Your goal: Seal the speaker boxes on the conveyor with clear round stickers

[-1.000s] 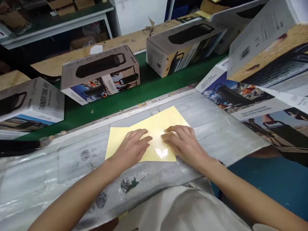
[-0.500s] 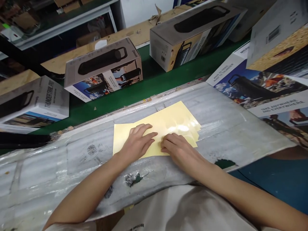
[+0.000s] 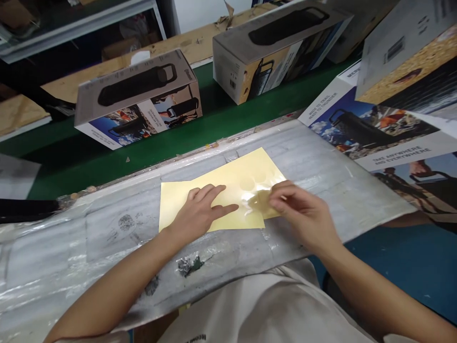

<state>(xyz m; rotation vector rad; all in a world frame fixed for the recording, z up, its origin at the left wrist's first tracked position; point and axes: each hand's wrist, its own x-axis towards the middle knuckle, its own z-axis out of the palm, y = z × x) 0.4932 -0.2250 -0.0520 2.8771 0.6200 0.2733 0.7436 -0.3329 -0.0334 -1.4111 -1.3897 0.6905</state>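
A small stack of pale yellow sticker sheets (image 3: 214, 190) lies on the plastic-covered worktop in front of me, with faint round clear stickers on its glossy right part. My left hand (image 3: 198, 207) rests flat on the sheets with its fingers spread, holding nothing. My right hand (image 3: 303, 209) is at the right edge of the sheets, thumb and forefinger pinched together. At those fingertips is a thin see-through piece that looks like a clear sticker (image 3: 263, 196), above the shiny part of the sheet. Whether it is still partly stuck to the sheet I cannot tell.
Behind the worktop (image 3: 117, 252) runs a green conveyor belt (image 3: 207, 107). On it stand a printed speaker box (image 3: 139, 100) and another box (image 3: 278, 52). Large printed boxes (image 3: 374, 124) crowd the right side. A dark bar (image 3: 28, 211) juts in at the left.
My right hand has moved right and lifted slightly, with a clear sticker at its fingertips. My left hand stays on the sheets. The boxes on the belt have shifted left in view.
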